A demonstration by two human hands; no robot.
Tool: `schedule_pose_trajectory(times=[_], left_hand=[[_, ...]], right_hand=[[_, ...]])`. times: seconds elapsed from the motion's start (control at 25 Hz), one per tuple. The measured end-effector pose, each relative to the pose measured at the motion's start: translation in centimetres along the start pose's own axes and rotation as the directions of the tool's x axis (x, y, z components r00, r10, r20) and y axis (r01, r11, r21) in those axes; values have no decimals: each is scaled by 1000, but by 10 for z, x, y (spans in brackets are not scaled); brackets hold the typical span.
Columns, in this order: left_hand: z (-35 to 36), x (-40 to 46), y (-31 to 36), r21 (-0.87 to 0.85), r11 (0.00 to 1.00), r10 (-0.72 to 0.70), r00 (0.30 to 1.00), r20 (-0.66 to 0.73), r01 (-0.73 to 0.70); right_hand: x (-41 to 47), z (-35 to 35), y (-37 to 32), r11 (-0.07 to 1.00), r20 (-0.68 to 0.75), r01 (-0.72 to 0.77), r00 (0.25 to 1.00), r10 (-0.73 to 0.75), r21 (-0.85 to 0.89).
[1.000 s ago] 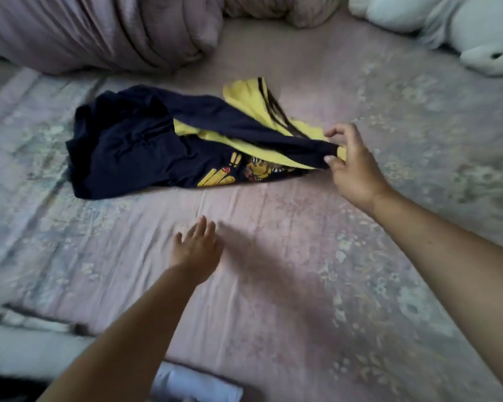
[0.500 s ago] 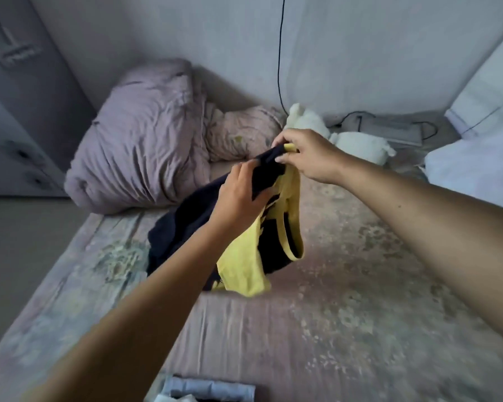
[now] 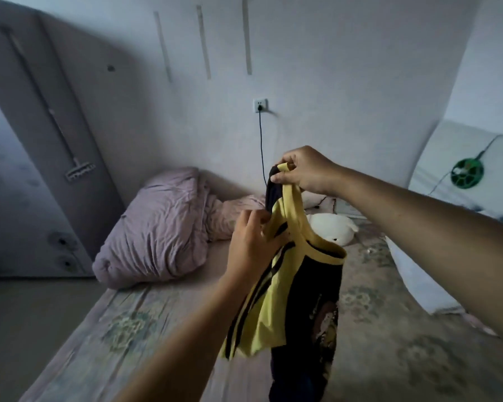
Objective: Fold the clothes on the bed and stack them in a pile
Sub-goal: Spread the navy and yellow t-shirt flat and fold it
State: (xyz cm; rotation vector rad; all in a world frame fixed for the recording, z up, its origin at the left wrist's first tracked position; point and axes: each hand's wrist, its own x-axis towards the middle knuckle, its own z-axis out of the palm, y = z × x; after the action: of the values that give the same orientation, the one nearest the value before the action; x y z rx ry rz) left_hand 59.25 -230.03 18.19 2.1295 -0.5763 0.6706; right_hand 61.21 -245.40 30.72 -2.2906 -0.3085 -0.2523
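Observation:
A navy and yellow shirt (image 3: 299, 300) hangs in the air above the bed (image 3: 122, 323), its lower part dangling close to the sheet. My right hand (image 3: 302, 171) pinches the shirt's top edge, held high. My left hand (image 3: 250, 245) grips the yellow fabric a little lower and to the left. The shirt's print shows partly on the navy side.
A crumpled mauve duvet (image 3: 163, 227) lies at the head of the bed, with a white plush toy (image 3: 331, 229) to its right. A white pillow (image 3: 418, 280) sits at the right edge. A black cable (image 3: 262, 146) hangs from a wall socket.
The shirt lay flat on the bed a second ago; both hands have lifted it clear. The right hand rose higher, and the view tilted up toward the wall.

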Motion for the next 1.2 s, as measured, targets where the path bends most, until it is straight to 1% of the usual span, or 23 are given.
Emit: schedule_pose_trajectory(times=[0.04, 0.08, 0.12, 0.16, 0.2, 0.24, 0.32, 0.36, 0.44, 0.48, 0.52, 0.56, 0.6, 0.64, 0.68, 0.72, 0.76, 0.84, 0.96, 1.04, 1.08, 1.12, 1.2], left_hand=[[6, -5, 19, 15, 1000, 27, 1000, 7, -27], [13, -11, 35, 66, 993, 96, 995, -22, -94], [22, -16, 47, 150, 974, 182, 981, -70, -170], [31, -20, 64, 194, 956, 246, 962, -121, -220], [38, -20, 80, 172, 956, 264, 951, -163, -237], [44, -18, 96, 100, 972, 227, 957, -178, -212], [55, -10, 123, -73, 992, 92, 984, -151, -104], [60, -6, 131, -113, 990, 62, 988, -138, -78], [65, 0, 144, -107, 987, 99, 981, -165, -117], [66, 3, 153, -134, 980, 123, 976, -181, -148], [64, 7, 162, -191, 970, 113, 976, -187, -149], [60, 12, 173, -270, 956, 66, 981, -181, -114], [56, 18, 184, -369, 927, 7, 987, -161, -66], [52, 25, 194, -448, 894, -46, 989, -141, -23], [48, 33, 202, -496, 868, -75, 988, -138, -4], [45, 40, 208, -514, 858, -82, 985, -152, -8], [41, 46, 212, -526, 851, -86, 982, -168, -16], [37, 55, 218, -520, 854, -88, 978, -189, -24], [31, 63, 227, -512, 859, -104, 977, -185, -5], [29, 67, 231, -520, 854, -112, 979, -173, 5], [29, 67, 232, -519, 855, -121, 977, -175, 12], [29, 67, 233, -512, 859, -132, 975, -177, 23], [30, 65, 233, -496, 868, -139, 975, -173, 36]], right_hand=[[-10, -19, -3, 1000, -17, -6, 1000, 6, 31], [-19, -34, -5, 997, -27, -14, 1000, 16, 72], [-26, -48, -7, 992, -33, -28, 999, 32, 120], [-35, -63, -8, 985, -38, -38, 998, 45, 170], [-43, -77, -9, 975, -43, -43, 998, 54, 217], [-50, -89, -10, 966, -47, -45, 997, 59, 256], [-62, -109, -11, 956, -53, -50, 996, 68, 290], [-68, -118, -11, 957, -52, -49, 996, 67, 285], [-77, -134, -13, 961, -85, -33, 995, 59, 274], [-83, -145, -13, 958, -100, -23, 993, 54, 285], [-89, -156, -12, 945, -72, -25, 996, 51, 325], [-96, -168, -9, 920, 27, -58, 998, 52, 387], [-104, -177, -5, 886, 180, -124, 983, 46, 447], [-114, -184, 3, 850, 311, -188, 950, 31, 491], [-122, -187, 14, 811, 369, -224, 930, 11, 540], [-130, -187, 26, 772, 355, -225, 935, -1, 595], [-136, -186, 38, 749, 300, -195, 954, -6, 634], [-146, -182, 55, 734, 204, -144, 979, 8, 663], [-156, -175, 61, 753, 230, -159, 973, 11, 638], [-159, -166, 57, 841, 205, -114, 979, 3, 528], [-159, -161, 53, 894, 144, -52, 989, -14, 445], [-159, -156, 50, 936, 44, 23, 998, -41, 350], [-158, -146, 44, 980, -167, 129, 981, -103, 152]])
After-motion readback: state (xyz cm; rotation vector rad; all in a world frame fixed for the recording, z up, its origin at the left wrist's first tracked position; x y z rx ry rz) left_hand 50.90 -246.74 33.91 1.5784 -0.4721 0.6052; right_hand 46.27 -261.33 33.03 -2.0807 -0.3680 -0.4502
